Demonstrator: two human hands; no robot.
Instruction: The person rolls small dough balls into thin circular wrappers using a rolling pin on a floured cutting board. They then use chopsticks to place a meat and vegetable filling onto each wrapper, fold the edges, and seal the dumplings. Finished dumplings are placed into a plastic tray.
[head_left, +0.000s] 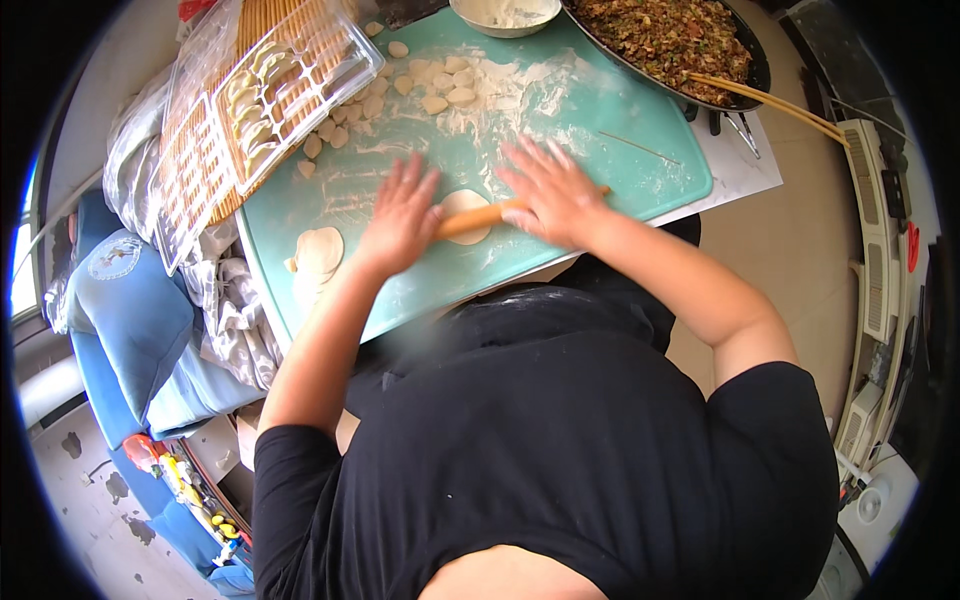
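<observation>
A wooden rolling pin (472, 220) lies across a round dough wrapper (466, 202) on a floured green mat (640, 165). My left hand (398, 220) rests on the pin's left end, with its fingers stretched out away from me. On the right part of the pin lies my right hand (556, 197), its fingers spread and its palm down. Neither hand wraps round the pin. To the left of my left hand sit several rolled wrappers (320, 250), overlapping. Small flattened dough pieces (436, 86) are scattered in flour beyond my hands.
Shaped dumplings (250, 105) fill part of a clear compartment tray (350, 62) at the far left. A bowl of flour (505, 14) stands at the back. Right of it is a pan of chopped filling (665, 40) with chopsticks (770, 98). A thin stick (640, 148) lies on the mat.
</observation>
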